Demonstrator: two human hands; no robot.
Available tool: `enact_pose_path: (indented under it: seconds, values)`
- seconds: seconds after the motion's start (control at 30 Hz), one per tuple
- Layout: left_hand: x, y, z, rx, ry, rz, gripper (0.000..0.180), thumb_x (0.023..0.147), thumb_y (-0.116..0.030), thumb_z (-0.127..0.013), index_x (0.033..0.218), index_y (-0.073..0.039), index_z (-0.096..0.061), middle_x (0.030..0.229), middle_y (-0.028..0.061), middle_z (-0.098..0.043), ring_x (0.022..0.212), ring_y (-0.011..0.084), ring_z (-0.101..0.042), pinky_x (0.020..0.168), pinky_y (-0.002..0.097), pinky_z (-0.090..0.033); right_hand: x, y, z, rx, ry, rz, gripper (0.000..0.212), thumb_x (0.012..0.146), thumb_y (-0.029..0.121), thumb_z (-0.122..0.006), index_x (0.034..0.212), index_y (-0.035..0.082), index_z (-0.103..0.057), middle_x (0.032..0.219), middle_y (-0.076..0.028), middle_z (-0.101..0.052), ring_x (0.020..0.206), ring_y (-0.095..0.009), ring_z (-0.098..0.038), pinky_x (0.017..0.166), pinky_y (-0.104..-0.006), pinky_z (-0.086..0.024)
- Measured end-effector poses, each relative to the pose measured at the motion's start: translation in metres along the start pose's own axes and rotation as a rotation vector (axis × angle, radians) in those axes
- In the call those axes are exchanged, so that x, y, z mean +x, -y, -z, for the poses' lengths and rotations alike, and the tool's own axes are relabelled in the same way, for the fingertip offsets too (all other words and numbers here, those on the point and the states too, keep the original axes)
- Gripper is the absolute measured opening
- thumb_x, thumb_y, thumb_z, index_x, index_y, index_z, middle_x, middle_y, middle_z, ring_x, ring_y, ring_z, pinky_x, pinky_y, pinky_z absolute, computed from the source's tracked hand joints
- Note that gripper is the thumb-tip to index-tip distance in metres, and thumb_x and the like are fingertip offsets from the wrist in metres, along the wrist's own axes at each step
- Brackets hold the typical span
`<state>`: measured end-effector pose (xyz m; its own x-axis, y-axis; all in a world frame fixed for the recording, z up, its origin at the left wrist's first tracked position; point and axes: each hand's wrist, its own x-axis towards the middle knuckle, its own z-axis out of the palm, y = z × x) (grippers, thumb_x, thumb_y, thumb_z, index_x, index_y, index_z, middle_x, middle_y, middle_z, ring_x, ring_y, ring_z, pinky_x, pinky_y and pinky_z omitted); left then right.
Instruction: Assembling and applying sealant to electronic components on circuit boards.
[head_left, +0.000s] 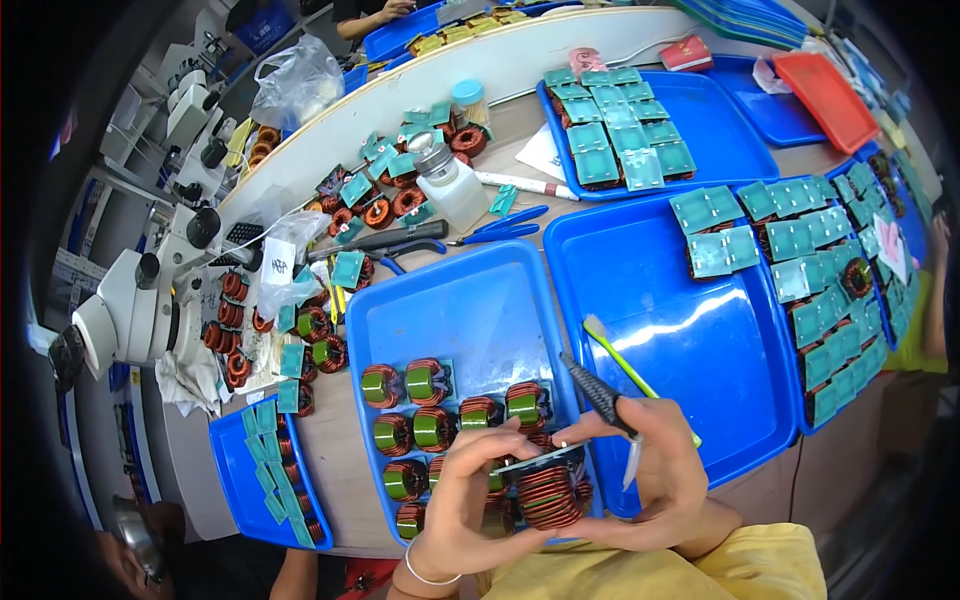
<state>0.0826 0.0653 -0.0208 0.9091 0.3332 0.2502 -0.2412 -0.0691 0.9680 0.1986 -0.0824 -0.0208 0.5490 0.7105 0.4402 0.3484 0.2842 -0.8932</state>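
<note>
My left hand (462, 500) and my right hand (667, 480) together hold a copper-wound toroid coil (548, 494) with a green board on top, just above the near edge of a blue tray (470, 300). My right hand also grips black tweezers (598, 392) and a yellow-green brush (622, 362), both pointing up and left. The tray under my hands holds several coils (432, 428) with green cores.
A second blue tray (690, 330) to the right holds green-topped coils along its far and right side. More blue trays sit behind. A microscope (135, 305) stands at left, a clear dispenser bottle (447, 180) and blue-handled pliers (505, 228) lie mid-table. Another person's hands reach in at the far top.
</note>
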Motion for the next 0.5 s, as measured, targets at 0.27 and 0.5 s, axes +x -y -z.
enact_pose_path:
  seconds: [0.27, 0.5]
  values:
    - [0.007, -0.007, 0.004, 0.2, 0.098, -0.008, 0.065, 0.056, 0.001, -0.078, 0.114, 0.006, -0.049, 0.108, 0.015, -0.046, 0.105, 0.0272, -0.051, 0.098, 0.042, -0.036, 0.008, 0.005, -0.001, -0.121, -0.039, 0.111, 0.08, 0.061, 0.015, -0.082, 0.124, -0.008, -0.04, 0.112, -0.02, -0.051, 0.098, -0.029, -0.053, 0.085, -0.035, -0.043]
    - [0.005, 0.001, -0.003, -0.139, 0.035, -0.043, 0.06, 0.059, 0.008, -0.071, 0.113, 0.003, -0.045, 0.113, 0.0188, -0.044, 0.11, 0.0342, -0.049, 0.097, 0.0452, -0.037, -0.004, -0.003, -0.002, 0.093, -0.044, -0.059, 0.086, 0.062, 0.016, -0.082, 0.129, -0.005, -0.034, 0.116, -0.019, -0.051, 0.106, -0.028, -0.05, 0.089, -0.0351, -0.041]
